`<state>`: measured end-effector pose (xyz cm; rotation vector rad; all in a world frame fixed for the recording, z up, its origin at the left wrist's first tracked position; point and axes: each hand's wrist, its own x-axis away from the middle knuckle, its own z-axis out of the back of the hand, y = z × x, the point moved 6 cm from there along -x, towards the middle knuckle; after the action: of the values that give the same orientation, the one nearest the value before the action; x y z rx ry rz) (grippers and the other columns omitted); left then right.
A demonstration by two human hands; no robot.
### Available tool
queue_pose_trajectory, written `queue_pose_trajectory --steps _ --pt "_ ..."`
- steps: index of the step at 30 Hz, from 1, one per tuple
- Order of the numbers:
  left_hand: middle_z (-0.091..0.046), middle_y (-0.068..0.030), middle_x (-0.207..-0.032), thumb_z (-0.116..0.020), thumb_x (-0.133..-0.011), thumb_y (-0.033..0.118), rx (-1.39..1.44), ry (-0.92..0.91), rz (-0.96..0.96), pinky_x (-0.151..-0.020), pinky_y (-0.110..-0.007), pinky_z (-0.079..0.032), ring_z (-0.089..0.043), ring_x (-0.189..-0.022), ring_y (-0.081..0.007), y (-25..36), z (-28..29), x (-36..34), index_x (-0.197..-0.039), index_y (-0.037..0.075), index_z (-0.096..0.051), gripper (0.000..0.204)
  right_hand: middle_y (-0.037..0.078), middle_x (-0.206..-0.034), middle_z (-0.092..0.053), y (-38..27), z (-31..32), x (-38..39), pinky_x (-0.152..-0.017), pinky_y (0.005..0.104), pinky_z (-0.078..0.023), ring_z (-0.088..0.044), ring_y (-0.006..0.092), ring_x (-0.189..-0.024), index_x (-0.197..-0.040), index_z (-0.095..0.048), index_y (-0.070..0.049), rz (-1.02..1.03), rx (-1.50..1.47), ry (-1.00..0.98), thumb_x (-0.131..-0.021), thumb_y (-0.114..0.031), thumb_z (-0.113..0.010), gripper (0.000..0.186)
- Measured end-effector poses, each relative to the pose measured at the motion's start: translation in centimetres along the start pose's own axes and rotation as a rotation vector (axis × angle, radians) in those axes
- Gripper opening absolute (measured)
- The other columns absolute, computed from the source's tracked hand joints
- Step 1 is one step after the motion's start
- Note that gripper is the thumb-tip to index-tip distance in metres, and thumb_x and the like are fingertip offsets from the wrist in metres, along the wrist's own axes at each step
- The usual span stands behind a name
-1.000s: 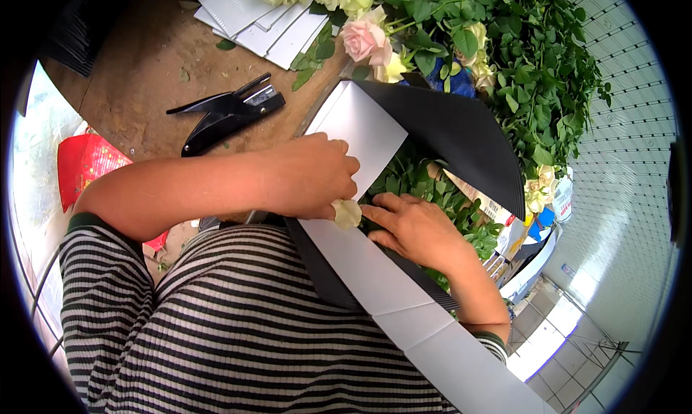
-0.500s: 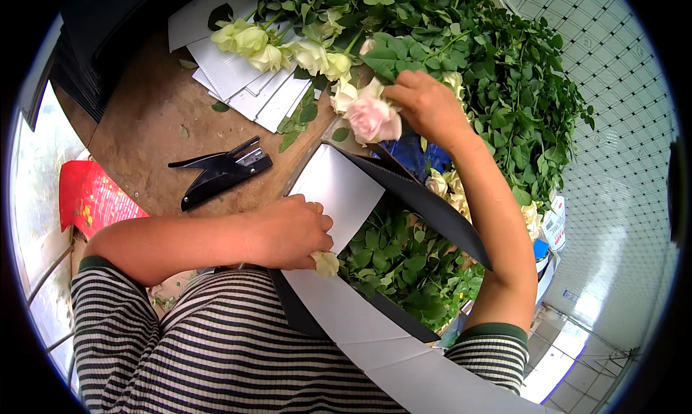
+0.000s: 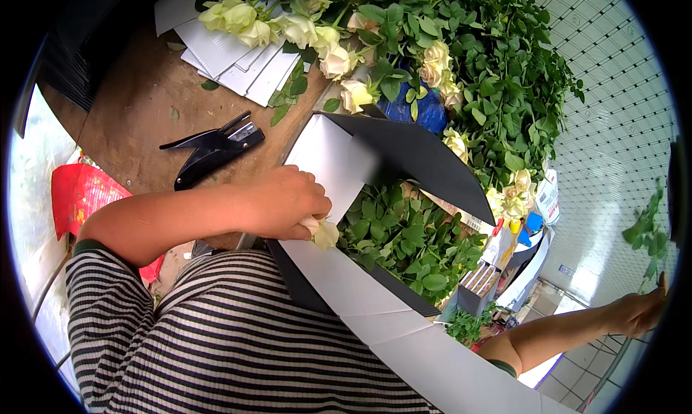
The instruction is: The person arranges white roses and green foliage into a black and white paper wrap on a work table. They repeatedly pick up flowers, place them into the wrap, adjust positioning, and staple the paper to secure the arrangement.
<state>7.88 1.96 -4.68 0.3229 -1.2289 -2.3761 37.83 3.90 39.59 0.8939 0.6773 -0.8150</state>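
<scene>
My left hand (image 3: 292,203) is closed around a cream rose (image 3: 324,234) at the edge of a folded white and dark sheet (image 3: 331,158). Inside the fold lie leafy rose stems (image 3: 404,241). Far out at the right rim is my right hand (image 3: 634,314), partly cut off by the picture's edge, its fingers curled. A leafy stem (image 3: 649,230) rises above it, seemingly in its grip; its flower is not visible. Across the wooden table (image 3: 137,118), pale roses (image 3: 295,30) rest on white sheets (image 3: 223,54).
A black stapler (image 3: 216,147) lies on the table left of the fold. Thick rose foliage (image 3: 504,90) fills the back right, beside blue plastic (image 3: 422,111). A red printed packet (image 3: 83,194) is at left. Below right stands a box of small items (image 3: 477,281).
My right hand has swung from the roses at the back out to the far right, a leafy stem now near it. The pink rose is gone from beside the fold. My left hand has shifted slightly upward.
</scene>
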Motion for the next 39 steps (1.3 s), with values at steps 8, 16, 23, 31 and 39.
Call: queue_pose_trajectory --steps 8,16,23,31,39 --pt "-0.063 -0.011 -0.088 -0.068 -0.082 0.018 0.245 -0.066 0.124 -0.071 -0.04 -0.048 -0.062 -0.082 -0.0307 -0.7 1.0 2.4 -0.109 0.011 -0.068 0.027 0.014 -0.074 -0.059 -25.0 -15.1 20.9 -0.057 0.0323 -0.045 -0.058 0.027 -0.061 -0.101 -0.065 0.001 -0.578 -1.065 -1.25 -0.085 -0.003 -0.063 0.017" --pt "-0.067 -0.0149 -0.089 -0.063 -0.089 0.02 0.376 -0.099 0.243 -0.069 -0.04 -0.048 -0.062 -0.077 -0.0323 -1.1 0.5 3.4 -0.124 0.016 -0.063 0.036 0.014 -0.09 -0.064 -30.1 -20.0 29.7 -0.066 0.0371 -0.051 -0.063 0.0328 -0.075 -0.104 -0.064 -0.003 -0.504 -1.177 -1.232 -0.083 -0.001 -0.06 0.021" --pt "-0.063 -0.013 -0.083 -0.07 -0.081 0.021 0.307 0.323 0.157 -0.073 -0.039 -0.048 -0.061 -0.086 -0.0298 -1.4 4.0 3.1 -0.107 0.004 -0.064 0.031 0.008 -0.084 -0.06 -30.7 -19.1 28.6 -0.056 0.0413 -0.05 -0.062 0.031 -0.068 -0.105 -0.064 -0.011 -0.26 -0.93 -1.265 -0.074 0.003 -0.06 0.035" --pt "-0.06 -0.0052 -0.101 -0.08 -0.064 0.034 -0.158 0.145 0.017 -0.101 -0.043 -0.035 -0.053 -0.109 -0.0243 0.7 0.9 -0.9 -0.1 0.01 -0.064 0.046 0.008 -0.081 -0.057 -30.7 -19.1 28.4 -0.055 0.0401 -0.05 -0.061 0.029 -0.068 -0.108 -0.065 -0.013 -0.186 -0.909 -1.281 -0.073 0.003 -0.06 0.039" --pt "-0.058 -0.0032 -0.095 -0.077 -0.065 0.041 -0.202 0.177 0.039 -0.102 -0.041 -0.036 -0.052 -0.103 -0.0226 0.9 0.9 -0.3 -0.091 0.008 -0.066 0.043 0.014 -0.084 -0.062 -23.8 -19.6 10.5 -0.063 0.0359 -0.053 -0.062 0.0293 -0.07 -0.113 -0.062 -0.001 0.118 -1.403 -1.155 -0.083 -0.018 -0.066 0.034"
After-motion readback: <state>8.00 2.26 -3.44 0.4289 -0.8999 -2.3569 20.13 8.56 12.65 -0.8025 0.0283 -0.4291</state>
